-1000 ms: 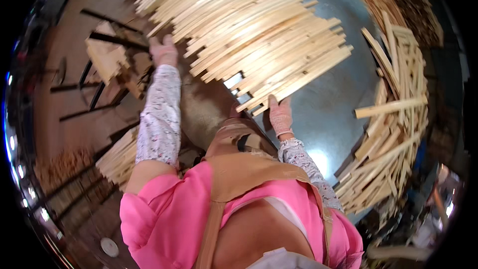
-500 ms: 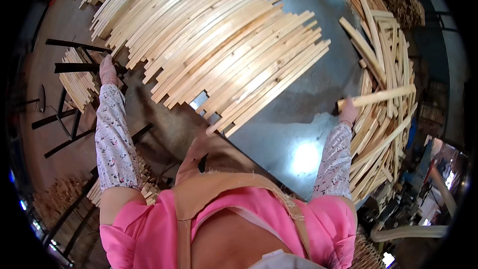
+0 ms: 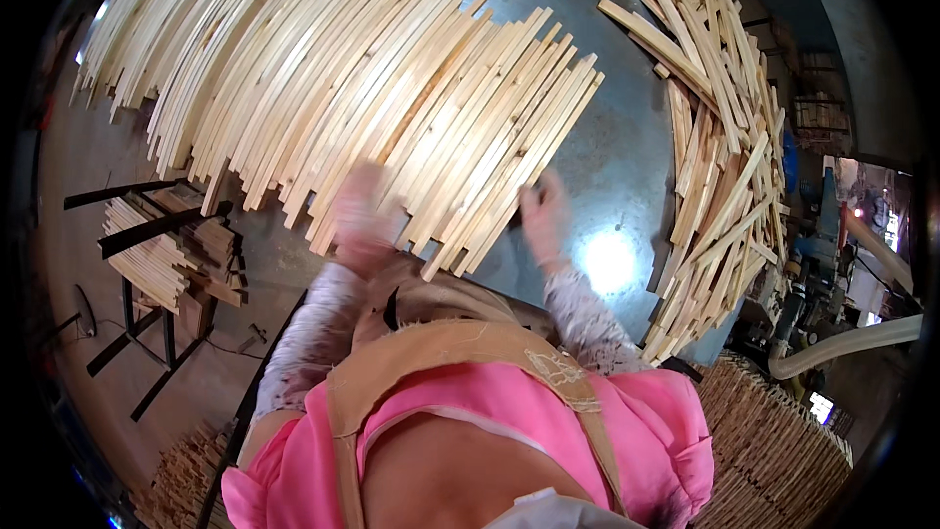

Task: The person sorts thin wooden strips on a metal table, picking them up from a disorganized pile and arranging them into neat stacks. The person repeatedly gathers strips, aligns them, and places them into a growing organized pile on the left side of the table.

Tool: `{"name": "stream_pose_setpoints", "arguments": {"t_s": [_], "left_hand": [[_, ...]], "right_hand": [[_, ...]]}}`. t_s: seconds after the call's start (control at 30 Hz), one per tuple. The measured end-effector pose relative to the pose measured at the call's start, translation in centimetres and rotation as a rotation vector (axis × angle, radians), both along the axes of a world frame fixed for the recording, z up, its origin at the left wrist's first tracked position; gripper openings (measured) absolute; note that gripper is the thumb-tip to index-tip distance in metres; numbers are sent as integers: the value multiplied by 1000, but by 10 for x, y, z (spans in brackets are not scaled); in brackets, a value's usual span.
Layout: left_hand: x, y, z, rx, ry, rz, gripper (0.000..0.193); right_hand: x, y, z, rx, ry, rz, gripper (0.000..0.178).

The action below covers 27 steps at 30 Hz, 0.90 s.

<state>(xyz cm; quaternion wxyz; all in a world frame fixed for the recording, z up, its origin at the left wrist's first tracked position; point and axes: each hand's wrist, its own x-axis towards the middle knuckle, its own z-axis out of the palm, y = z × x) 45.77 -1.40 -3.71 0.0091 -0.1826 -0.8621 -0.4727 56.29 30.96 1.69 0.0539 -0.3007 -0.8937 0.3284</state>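
Note:
Long pale wooden strips (image 3: pixel 392 88) lie side by side in a wide row on the grey metal table, their ends uneven. My left hand (image 3: pixel 360 220) is over the near ends of the row, its fingers smeared by motion. Beside the row's right edge is my right hand (image 3: pixel 546 222), fingertips close to the outermost strip (image 3: pixel 539 162). Blur hides whether its fingers touch that strip or hold anything. Both forearms wear flowered sleeves.
A heap of loose wooden strips (image 3: pixel 720 157) lies crisscrossed along the table's right side. Left of the table, a black metal stand (image 3: pixel 162 232) is beside stacked shorter strips (image 3: pixel 147 260). Bundled sticks (image 3: pixel 774 431) stand at lower right, near a pale hose (image 3: pixel 842 348).
My right hand has come left from the loose heap to the row's edge; the strip it held no longer shows apart. My left hand has moved from the black stand to the row. The view has shifted.

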Motion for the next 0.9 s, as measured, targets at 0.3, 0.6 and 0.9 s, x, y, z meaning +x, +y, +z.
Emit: {"name": "stream_pose_setpoints", "arguments": {"t_s": [0.3, 0.6, 0.9], "left_hand": [[5, 109, 21, -869, 86, -363, 80], [-25, 132, 110, -686, -512, -440, 53], [-120, 86, 165, -611, 636, -358, 41]], "right_hand": [[-231, 156, -9, 792, -135, 311, 42], [-205, 99, 38, -323, 290, -2, 60], [-214, -14, 116, -196, -289, 890, 41]]}}
